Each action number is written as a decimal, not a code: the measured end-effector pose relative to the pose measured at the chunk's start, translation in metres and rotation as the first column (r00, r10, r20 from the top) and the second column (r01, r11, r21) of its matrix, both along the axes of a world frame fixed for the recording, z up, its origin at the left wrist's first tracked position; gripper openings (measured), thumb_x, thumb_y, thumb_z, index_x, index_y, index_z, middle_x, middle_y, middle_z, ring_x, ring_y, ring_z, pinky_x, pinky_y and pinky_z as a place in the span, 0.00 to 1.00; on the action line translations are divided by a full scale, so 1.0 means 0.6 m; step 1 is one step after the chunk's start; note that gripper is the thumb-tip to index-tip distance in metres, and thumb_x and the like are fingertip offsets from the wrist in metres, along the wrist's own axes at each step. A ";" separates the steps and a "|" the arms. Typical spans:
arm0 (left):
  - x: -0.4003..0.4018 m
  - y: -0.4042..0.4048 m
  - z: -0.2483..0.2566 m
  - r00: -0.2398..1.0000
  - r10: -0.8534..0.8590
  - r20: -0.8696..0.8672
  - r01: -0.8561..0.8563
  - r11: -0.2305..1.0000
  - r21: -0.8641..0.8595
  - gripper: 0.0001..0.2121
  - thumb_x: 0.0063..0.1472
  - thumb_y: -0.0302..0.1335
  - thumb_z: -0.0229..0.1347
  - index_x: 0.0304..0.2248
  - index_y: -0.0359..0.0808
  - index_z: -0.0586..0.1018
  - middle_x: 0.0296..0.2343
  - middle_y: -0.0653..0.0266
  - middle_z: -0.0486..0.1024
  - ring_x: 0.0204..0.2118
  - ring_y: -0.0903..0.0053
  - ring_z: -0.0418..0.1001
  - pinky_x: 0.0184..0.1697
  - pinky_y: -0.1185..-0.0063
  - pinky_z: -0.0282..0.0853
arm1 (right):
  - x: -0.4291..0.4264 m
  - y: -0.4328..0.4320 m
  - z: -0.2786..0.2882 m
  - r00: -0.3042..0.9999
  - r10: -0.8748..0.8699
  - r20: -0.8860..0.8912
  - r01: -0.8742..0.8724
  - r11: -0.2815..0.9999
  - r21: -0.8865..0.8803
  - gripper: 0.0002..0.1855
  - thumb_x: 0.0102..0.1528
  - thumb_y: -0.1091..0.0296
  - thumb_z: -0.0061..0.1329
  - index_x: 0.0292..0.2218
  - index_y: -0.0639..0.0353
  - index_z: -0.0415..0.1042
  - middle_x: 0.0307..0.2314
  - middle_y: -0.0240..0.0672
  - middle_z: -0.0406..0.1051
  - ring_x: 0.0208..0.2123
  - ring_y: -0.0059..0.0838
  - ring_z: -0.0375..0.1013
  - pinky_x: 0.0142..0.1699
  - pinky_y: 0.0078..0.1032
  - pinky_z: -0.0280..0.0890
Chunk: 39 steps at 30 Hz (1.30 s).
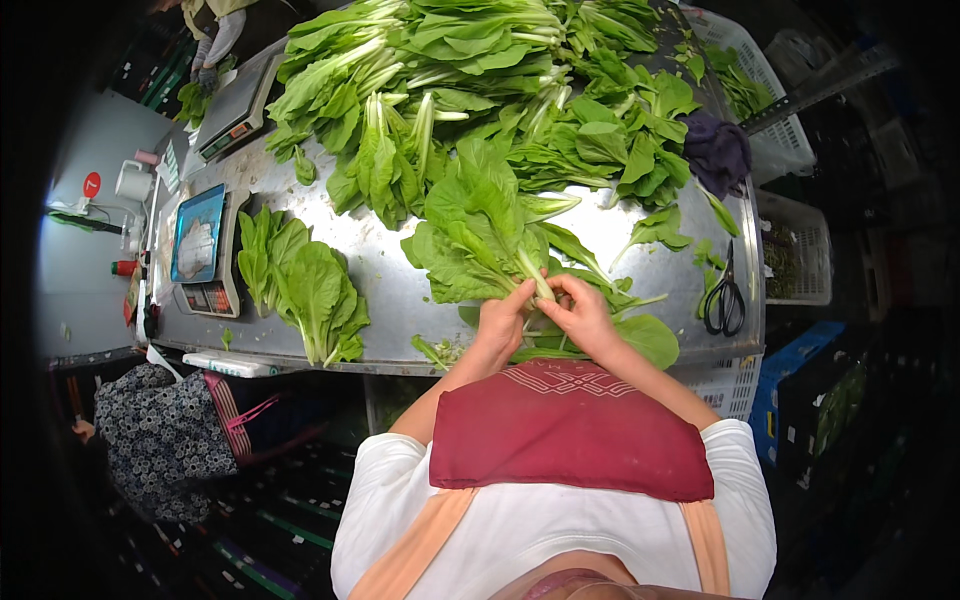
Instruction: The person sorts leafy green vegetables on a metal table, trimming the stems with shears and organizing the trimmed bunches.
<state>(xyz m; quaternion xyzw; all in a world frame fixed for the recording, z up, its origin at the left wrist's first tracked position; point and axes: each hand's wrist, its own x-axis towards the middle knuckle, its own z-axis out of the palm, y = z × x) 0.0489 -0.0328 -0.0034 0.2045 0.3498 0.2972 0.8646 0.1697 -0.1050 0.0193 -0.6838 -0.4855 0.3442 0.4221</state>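
Observation:
Both my hands meet above the near edge of the metal table. My left hand [506, 315] pinches the stalk base of a leafy green head [476, 225], whose broad leaves point away from me. From the other side, my right hand [581, 307] grips the same pale stem. Loose leaves [649, 341] lie under and beside my right hand. A large heap of leafy greens [480, 45] covers the far part of the table, roots and white stalks showing. Two small bunches [315, 300] rest to the left. Black-handled scissors [724, 304] lie at the right edge.
On the left stand a scale with a blue tray [198, 234] and a second scale [236, 105]. A purple cloth [716, 150] lies at the right edge, beside white plastic crates [806, 255]. Another person's gloved hands [206, 75] are at the far left.

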 end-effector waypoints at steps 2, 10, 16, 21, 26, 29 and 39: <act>0.002 -0.004 0.009 1.000 -0.001 -0.011 0.002 0.998 0.056 0.15 0.52 0.22 0.51 0.40 0.29 0.66 0.37 0.57 0.69 0.40 0.74 0.66 0.45 0.77 0.60 | 0.002 -0.004 -0.030 0.977 -0.044 -0.210 0.057 0.997 0.054 0.10 0.49 0.73 0.44 0.35 0.62 0.64 0.19 0.28 0.66 0.18 0.14 0.63 0.22 0.12 0.58; 0.008 -0.017 0.000 0.994 0.080 -0.075 -0.071 0.990 0.123 0.16 0.50 0.20 0.51 0.40 0.31 0.66 0.37 0.59 0.69 0.40 0.75 0.66 0.43 0.77 0.61 | -0.007 -0.018 -0.034 0.603 -0.218 -0.767 0.196 0.973 -0.123 0.09 0.55 0.69 0.36 0.36 0.65 0.59 0.28 0.37 0.66 0.23 0.21 0.67 0.26 0.15 0.63; 0.005 0.005 0.016 0.997 0.080 0.016 -0.080 0.995 0.065 0.19 0.51 0.21 0.51 0.44 0.30 0.62 0.39 0.57 0.66 0.41 0.72 0.65 0.44 0.76 0.60 | 0.014 -0.038 -0.015 0.068 -0.317 -0.946 0.181 0.936 -0.301 0.13 0.56 0.65 0.34 0.39 0.64 0.57 0.30 0.42 0.67 0.26 0.24 0.68 0.27 0.18 0.64; 0.006 0.000 -0.007 0.993 -0.114 0.032 0.112 0.992 0.066 0.18 0.53 0.23 0.50 0.43 0.29 0.63 0.39 0.57 0.66 0.42 0.73 0.64 0.45 0.77 0.60 | 0.009 -0.033 -0.032 0.119 -0.139 -0.983 -0.101 0.983 -0.151 0.14 0.55 0.62 0.37 0.39 0.63 0.60 0.27 0.36 0.68 0.21 0.18 0.66 0.22 0.14 0.61; -0.014 0.001 -0.041 0.998 0.010 0.055 -0.012 0.999 0.037 0.10 0.54 0.24 0.49 0.37 0.33 0.66 0.42 0.57 0.64 0.41 0.75 0.63 0.44 0.76 0.58 | 0.012 -0.023 -0.020 0.196 -0.211 -0.958 0.070 0.977 -0.201 0.10 0.54 0.67 0.38 0.38 0.60 0.60 0.23 0.33 0.68 0.19 0.15 0.63 0.21 0.12 0.58; -0.018 0.001 -0.029 0.993 -0.069 0.098 0.069 0.998 0.008 0.06 0.52 0.22 0.51 0.30 0.37 0.66 0.42 0.57 0.64 0.39 0.74 0.63 0.42 0.76 0.58 | 0.013 -0.015 -0.010 0.249 -0.207 -0.946 0.140 0.974 -0.177 0.10 0.54 0.67 0.39 0.37 0.60 0.60 0.22 0.32 0.67 0.19 0.15 0.63 0.21 0.12 0.57; 0.000 0.012 -0.004 0.973 -0.185 0.140 0.189 0.982 -0.016 0.12 0.53 0.24 0.50 0.37 0.30 0.67 0.38 0.55 0.67 0.41 0.72 0.63 0.45 0.73 0.59 | 0.019 -0.030 -0.030 0.069 -0.099 -0.993 -0.256 0.960 -0.114 0.13 0.56 0.60 0.34 0.34 0.62 0.63 0.18 0.30 0.65 0.14 0.15 0.59 0.17 0.12 0.52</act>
